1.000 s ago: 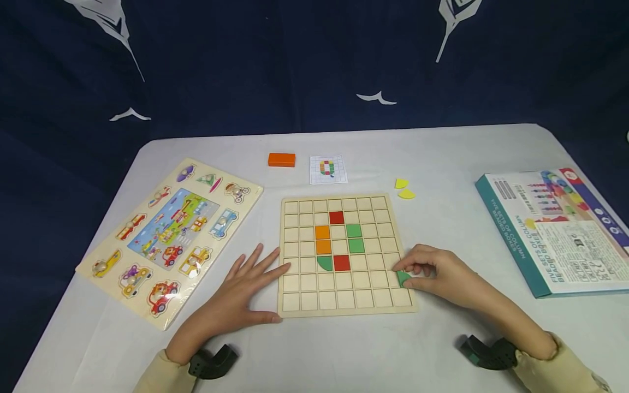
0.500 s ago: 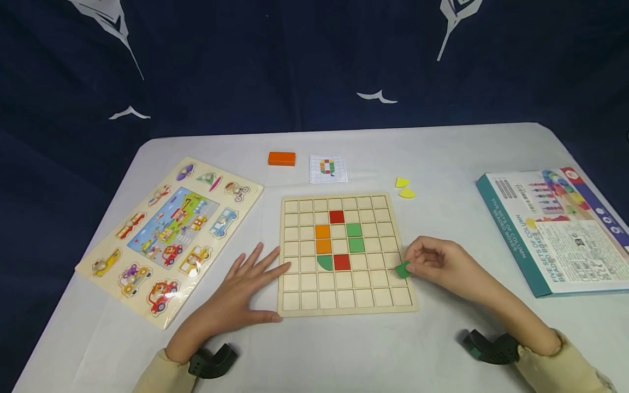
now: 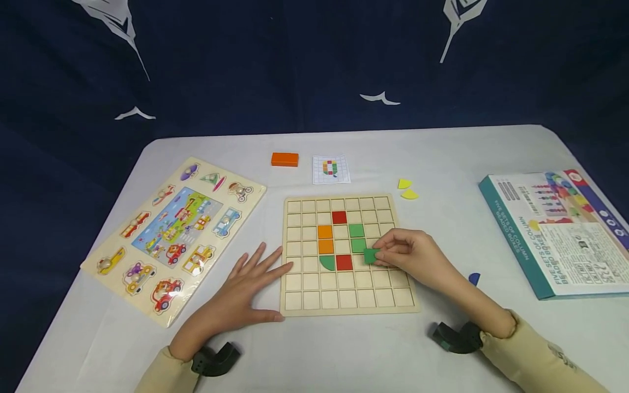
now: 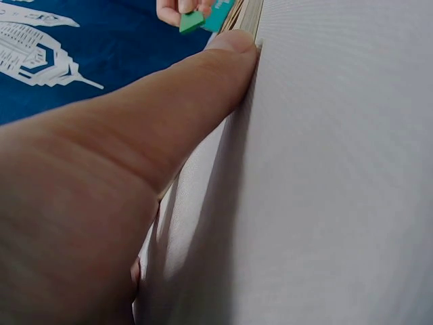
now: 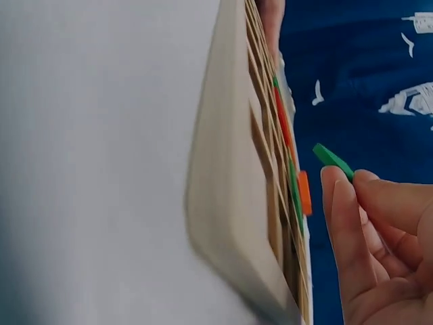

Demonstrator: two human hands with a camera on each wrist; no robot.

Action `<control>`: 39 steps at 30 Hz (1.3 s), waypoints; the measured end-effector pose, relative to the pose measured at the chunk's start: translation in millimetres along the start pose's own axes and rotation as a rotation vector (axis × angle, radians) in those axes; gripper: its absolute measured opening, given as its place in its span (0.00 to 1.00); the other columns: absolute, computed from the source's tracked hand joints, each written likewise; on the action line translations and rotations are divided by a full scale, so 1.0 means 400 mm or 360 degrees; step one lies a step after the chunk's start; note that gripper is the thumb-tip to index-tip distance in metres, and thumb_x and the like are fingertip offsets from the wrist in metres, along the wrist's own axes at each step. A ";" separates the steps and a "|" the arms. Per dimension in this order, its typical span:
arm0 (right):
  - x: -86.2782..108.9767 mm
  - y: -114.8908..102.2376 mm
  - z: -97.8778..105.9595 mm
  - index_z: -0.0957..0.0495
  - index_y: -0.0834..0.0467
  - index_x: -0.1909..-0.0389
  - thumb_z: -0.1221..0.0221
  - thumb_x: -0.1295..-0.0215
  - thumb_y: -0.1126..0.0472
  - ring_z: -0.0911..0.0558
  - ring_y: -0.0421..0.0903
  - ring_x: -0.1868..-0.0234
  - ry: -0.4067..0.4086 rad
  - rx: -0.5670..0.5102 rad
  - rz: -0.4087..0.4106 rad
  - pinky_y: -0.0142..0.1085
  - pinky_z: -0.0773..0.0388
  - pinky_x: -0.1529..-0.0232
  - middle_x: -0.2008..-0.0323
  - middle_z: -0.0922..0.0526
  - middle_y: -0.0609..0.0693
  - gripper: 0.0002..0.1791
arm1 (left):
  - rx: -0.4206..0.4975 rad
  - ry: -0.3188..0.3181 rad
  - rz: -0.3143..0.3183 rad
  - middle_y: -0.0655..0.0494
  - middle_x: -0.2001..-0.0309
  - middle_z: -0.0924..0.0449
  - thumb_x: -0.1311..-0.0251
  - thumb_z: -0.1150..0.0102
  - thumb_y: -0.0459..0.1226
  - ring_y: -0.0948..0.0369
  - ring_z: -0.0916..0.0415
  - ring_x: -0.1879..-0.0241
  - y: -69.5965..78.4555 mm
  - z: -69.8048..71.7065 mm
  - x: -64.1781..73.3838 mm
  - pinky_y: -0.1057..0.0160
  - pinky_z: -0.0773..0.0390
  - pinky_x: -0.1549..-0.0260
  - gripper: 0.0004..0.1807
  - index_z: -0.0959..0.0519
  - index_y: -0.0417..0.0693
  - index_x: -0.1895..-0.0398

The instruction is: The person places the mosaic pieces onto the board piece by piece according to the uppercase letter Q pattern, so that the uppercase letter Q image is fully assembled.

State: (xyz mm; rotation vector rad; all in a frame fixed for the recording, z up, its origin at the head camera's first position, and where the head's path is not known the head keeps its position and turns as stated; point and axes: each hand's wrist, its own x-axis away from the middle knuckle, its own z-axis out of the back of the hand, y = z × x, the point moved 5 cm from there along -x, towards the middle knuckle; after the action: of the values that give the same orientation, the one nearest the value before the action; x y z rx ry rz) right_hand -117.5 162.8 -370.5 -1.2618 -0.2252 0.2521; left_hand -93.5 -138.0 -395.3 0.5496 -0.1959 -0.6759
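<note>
My right hand (image 3: 413, 254) pinches a green tile (image 3: 370, 256) between thumb and fingertips, over the right half of the wooden grid board (image 3: 314, 300). In the right wrist view the tile (image 5: 331, 160) tilts, raised off the board. My left hand (image 3: 245, 289) lies with fingers spread, its fingertips and thumb at the board's left edge. Set in the grid are two red squares, the upper red square (image 3: 339, 217) standing apart, two orange squares (image 3: 325, 239), two green squares (image 3: 356, 238) and a green quarter-circle (image 3: 327, 263) beside the lower red square (image 3: 344, 262).
Behind the board lie an orange block (image 3: 285, 159) and a small pattern card (image 3: 331, 177). Two yellow pieces (image 3: 409, 194) are at back right, a blue piece (image 3: 474, 278) by my right forearm. A vehicle puzzle board (image 3: 118, 240) flanks the left, a box (image 3: 555, 234) the right.
My right hand has carried the green tile from the board's right edge leftward and up over the grid. The blue piece has come into view by the forearm. My left hand stays put.
</note>
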 end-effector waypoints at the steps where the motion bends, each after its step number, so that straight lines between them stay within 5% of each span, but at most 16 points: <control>1: -0.002 -0.001 -0.006 0.22 0.70 0.65 0.39 0.43 0.74 0.16 0.51 0.70 0.0000 0.0003 -0.0004 0.38 0.19 0.68 0.74 0.17 0.56 0.05 | -0.0001 0.0001 0.0000 0.61 0.27 0.58 0.65 0.24 0.51 0.53 0.73 0.29 0.000 0.000 0.000 0.46 0.69 0.36 0.53 0.40 0.60 0.30; 9: -0.016 0.010 -0.031 0.22 0.70 0.68 0.38 0.45 0.76 0.16 0.47 0.73 0.0024 0.0084 -0.0043 0.35 0.19 0.70 0.75 0.18 0.55 0.04 | -0.0004 0.0007 -0.0015 0.60 0.27 0.58 0.64 0.25 0.51 0.53 0.72 0.29 0.000 0.001 0.001 0.46 0.69 0.36 0.53 0.40 0.60 0.30; 18: -0.024 0.010 -0.036 0.19 0.62 0.72 0.34 0.47 0.70 0.21 0.43 0.81 0.0043 0.0392 0.0039 0.32 0.23 0.77 0.80 0.21 0.47 0.03 | 0.0005 0.0005 -0.0010 0.61 0.27 0.58 0.65 0.24 0.51 0.53 0.72 0.29 0.001 0.002 0.001 0.46 0.69 0.36 0.53 0.40 0.60 0.30; 28: -0.017 0.001 -0.031 0.17 0.60 0.70 0.35 0.46 0.70 0.21 0.41 0.76 0.0071 0.0513 0.0049 0.31 0.23 0.73 0.77 0.19 0.45 0.03 | 0.0020 0.0017 -0.0016 0.61 0.27 0.58 0.64 0.25 0.51 0.53 0.72 0.29 0.002 0.001 -0.003 0.46 0.69 0.36 0.52 0.39 0.60 0.30; 34: -0.024 -0.012 0.017 0.17 0.61 0.67 0.36 0.43 0.68 0.21 0.43 0.73 0.0167 0.0524 0.0095 0.30 0.23 0.72 0.72 0.18 0.47 0.04 | 0.0009 -0.0002 -0.0003 0.60 0.27 0.58 0.63 0.27 0.53 0.53 0.72 0.29 0.002 -0.003 0.001 0.46 0.69 0.36 0.51 0.40 0.61 0.30; 39: -0.067 -0.016 0.116 0.20 0.67 0.61 0.40 0.37 0.65 0.20 0.46 0.68 0.0424 0.0453 0.0035 0.30 0.23 0.70 0.64 0.17 0.56 0.09 | 0.0012 0.0011 0.0000 0.60 0.27 0.58 0.62 0.27 0.53 0.52 0.72 0.29 0.000 -0.003 0.004 0.46 0.69 0.36 0.51 0.39 0.61 0.30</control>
State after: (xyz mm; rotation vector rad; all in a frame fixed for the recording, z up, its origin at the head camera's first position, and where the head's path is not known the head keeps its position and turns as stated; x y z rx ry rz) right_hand -156.6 195.0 -351.6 -1.0027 0.0528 0.1271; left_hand -91.9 -138.5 -396.3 0.5592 -0.1921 -0.6732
